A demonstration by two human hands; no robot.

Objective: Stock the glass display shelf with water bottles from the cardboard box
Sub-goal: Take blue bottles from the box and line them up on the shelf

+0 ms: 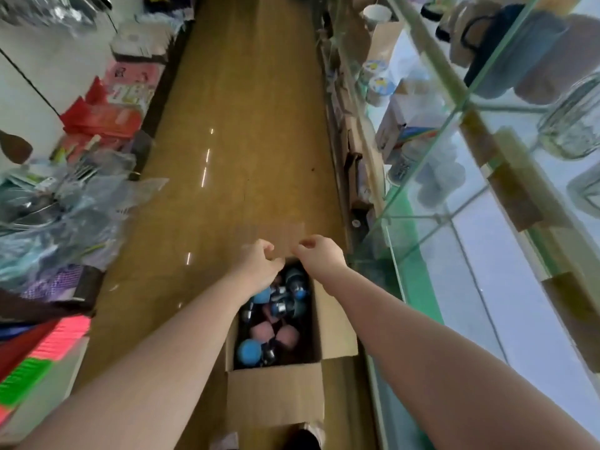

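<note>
An open cardboard box [334, 323] stands on the wooden floor below me, beside the glass display shelf [454, 102] on the right. Inside it lie several water bottles [250, 350] with blue and pink tops, packed close together. My left hand [259, 267] and my right hand [319, 254] reach down side by side to the box's far flap [272, 237]. Both hands grip that flap at its base with curled fingers. The flap folds outward, away from me. The near flap and right flap hang open.
The floor aisle [246, 125] runs ahead between the glass shelf and a cluttered counter on the left with plastic bags [65, 203] and red packages [104, 115]. Glass jars [574, 121] and cups [378, 82] stand on the shelves. Coloured items [42, 358] lie low left.
</note>
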